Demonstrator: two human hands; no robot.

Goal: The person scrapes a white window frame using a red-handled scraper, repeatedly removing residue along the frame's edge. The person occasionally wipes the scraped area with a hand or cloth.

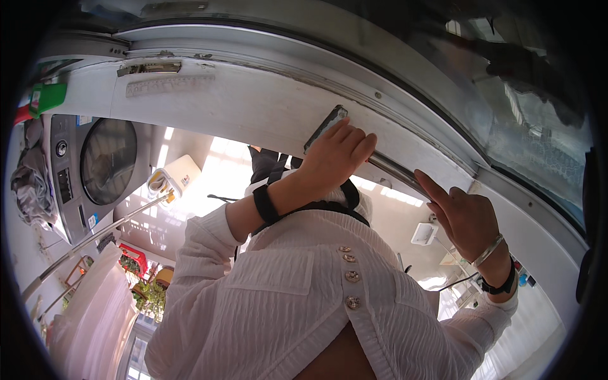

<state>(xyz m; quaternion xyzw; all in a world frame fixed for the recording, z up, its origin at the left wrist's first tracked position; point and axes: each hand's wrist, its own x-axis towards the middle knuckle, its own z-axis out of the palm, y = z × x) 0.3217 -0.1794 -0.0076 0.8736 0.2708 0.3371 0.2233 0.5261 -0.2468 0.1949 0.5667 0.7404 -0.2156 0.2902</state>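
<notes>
My left hand (pixel 336 151) is closed around the head end of a squeegee-like tool (pixel 325 129), its fingers over the dark, narrow head. A slim metal handle (pixel 399 170) runs from there down to the right. My right hand (pixel 463 221) holds the handle's far end, with the index finger stretched along it. The tool's head rests on or just above a white window sill (pixel 256 102); the contact cannot be made out. Beyond the sill runs the metal window track (pixel 304 71). My left palm and part of the tool's neck are hidden.
A transparent ruler (pixel 168 84) and a metal fitting (pixel 149 69) lie on the sill at left. A green container (pixel 50 97) stands at its end. Below are a front-loading washing machine (pixel 90 166), a white bin (pixel 183 173) and a long pole (pixel 99 242). Glass (pixel 536 104) rises at right.
</notes>
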